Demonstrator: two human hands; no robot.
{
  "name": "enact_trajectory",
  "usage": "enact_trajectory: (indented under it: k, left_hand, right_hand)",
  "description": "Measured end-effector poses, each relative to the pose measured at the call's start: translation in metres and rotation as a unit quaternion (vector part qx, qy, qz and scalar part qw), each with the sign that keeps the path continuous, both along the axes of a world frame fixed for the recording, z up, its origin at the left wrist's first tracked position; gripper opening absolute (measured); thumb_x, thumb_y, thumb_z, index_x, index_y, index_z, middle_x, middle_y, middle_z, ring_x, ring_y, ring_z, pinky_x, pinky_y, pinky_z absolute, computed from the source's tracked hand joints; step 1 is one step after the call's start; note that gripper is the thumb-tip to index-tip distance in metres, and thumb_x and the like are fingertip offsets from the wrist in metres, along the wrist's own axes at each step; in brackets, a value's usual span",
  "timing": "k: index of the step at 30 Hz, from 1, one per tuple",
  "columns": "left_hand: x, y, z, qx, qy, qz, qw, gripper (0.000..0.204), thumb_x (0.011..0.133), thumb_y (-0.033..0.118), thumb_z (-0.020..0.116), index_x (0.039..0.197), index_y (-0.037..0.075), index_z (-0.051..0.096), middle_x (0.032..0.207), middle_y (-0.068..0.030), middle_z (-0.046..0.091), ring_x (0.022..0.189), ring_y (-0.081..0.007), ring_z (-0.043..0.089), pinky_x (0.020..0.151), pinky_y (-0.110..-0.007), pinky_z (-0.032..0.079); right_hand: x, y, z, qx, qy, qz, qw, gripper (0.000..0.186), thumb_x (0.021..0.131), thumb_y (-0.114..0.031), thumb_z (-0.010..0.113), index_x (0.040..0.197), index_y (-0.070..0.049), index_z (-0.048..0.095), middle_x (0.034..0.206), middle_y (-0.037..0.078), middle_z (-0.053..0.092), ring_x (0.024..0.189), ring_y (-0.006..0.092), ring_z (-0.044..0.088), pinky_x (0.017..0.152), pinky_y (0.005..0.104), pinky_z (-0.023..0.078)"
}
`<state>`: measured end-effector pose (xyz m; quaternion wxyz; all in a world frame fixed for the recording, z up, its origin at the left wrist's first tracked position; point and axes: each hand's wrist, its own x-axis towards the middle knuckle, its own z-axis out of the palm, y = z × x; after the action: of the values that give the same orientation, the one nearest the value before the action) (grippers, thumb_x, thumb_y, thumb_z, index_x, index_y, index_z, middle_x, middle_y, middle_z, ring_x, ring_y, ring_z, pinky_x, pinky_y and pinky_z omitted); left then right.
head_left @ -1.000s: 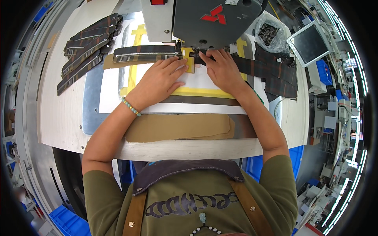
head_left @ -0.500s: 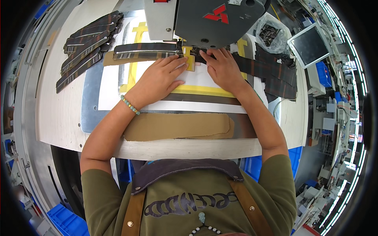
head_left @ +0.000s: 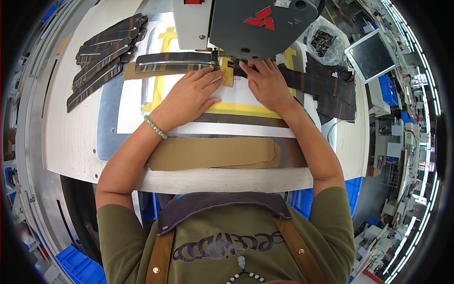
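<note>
My left hand (head_left: 194, 94) lies palm down with fingers spread, its fingertips near a plaid fabric strip with a zipper (head_left: 172, 60) and a yellow plate (head_left: 228, 80) under the grey machine head (head_left: 260, 31). My right hand (head_left: 272, 87) is right of the plate, fingers apart and fingertips on a dark plaid strip (head_left: 295, 80) that runs right to a pile of dark plaid pieces (head_left: 336, 99). Where the fingertips meet the cloth by the presser is partly hidden. A brown card strip (head_left: 130, 73) shows beneath the zipper strip.
Stacked zippered plaid strips (head_left: 97, 61) lie at the back left. At the right are a clear bag of small dark parts (head_left: 326, 40) and a tilted screen (head_left: 371, 56). Brown card (head_left: 210, 154) lies along the table's front edge (head_left: 227, 182); blue bins (head_left: 80, 265) stand below.
Both hands have stayed almost in the same place beside the yellow plate. The whole view has shifted very slightly; nothing was visibly taken hold of or let go.
</note>
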<state>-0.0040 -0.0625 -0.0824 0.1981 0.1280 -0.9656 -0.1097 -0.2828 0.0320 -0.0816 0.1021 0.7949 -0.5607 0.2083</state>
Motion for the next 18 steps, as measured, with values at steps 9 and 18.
enact_trajectory:
  k: [9, 18]
  left_hand:
    - [0.0005, 0.0001, 0.0027, -0.010, -0.005, -0.001, 1.000, 0.052, 0.101, 0.026, 0.076, 0.147, 0.004, 0.065, 0.157, -0.0114, 0.061, 0.149, -0.0350, 0.052, 0.122, -0.053, 0.045]
    - [0.0001, -0.0002, 0.0034, -0.007, 0.005, -0.004, 1.000, 0.047, 0.100, 0.024, 0.076, 0.141, 0.004, 0.068, 0.153, -0.0106, 0.064, 0.146, -0.0349, 0.055, 0.120, -0.053, 0.047]
  right_hand:
    - [0.0007, 0.0017, 0.0008, 0.005, -0.001, 0.002, 1.000, 0.038, 0.092, -0.006, 0.071, 0.130, -0.002, 0.074, 0.120, 0.009, 0.060, 0.111, 0.0296, 0.062, 0.098, 0.0461, 0.052]
    - [0.0017, 0.0032, 0.0000, 0.018, 0.002, -0.004, 1.000, 0.040, 0.093, -0.007, 0.071, 0.132, -0.002, 0.074, 0.120, 0.009, 0.060, 0.113, 0.0290, 0.061, 0.099, 0.0457, 0.052]
